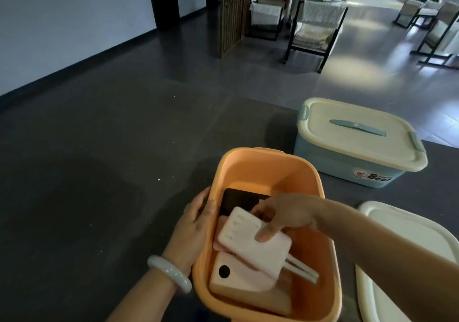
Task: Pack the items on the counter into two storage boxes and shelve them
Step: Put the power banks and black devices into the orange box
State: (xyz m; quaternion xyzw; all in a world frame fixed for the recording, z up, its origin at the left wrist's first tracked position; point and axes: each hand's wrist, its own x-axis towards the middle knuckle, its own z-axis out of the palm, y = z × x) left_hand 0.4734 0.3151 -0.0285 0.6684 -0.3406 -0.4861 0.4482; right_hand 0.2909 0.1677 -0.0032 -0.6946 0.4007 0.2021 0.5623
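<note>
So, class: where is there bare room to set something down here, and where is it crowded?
Free: the dark counter left of the orange box; a narrow strip between it, the blue box and the loose lid. Crowded: inside the orange box.

Closed box (pixel 360 145) behind open box (pixel 248 158); perhaps lid (pixel 409 234) right.

The word "Bear" stands in dark letters on the front wall of the blue storage box (pixel 347 165), beside a small bear picture (smaller print above it is unreadable).
</note>
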